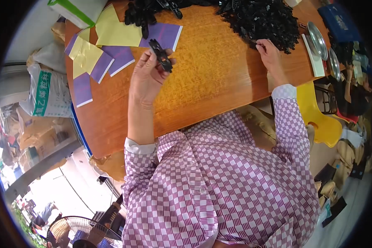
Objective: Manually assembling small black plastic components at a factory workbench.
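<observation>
My left hand (146,76) is raised over the left part of the brown wooden table (202,70). Its thumb and fingers grip a long black plastic part (160,56) with notches and cut-outs along its length. To the right, my right hand (268,53) is at the near edge of a large heap of small black plastic parts (264,20). Its fingers are curled together; whatever they hold, if anything, is too small to make out. A second group of black parts (140,16), longer ones, lies at the far side of the table.
Yellow and purple sheets (118,29) overlap on the table's left, near a white-and-green box (72,10). Round metal dishes (317,39) and a white strip (312,56) lie at the right edge. A yellow chair (318,115) stands to the right, a fan (76,231) at lower left.
</observation>
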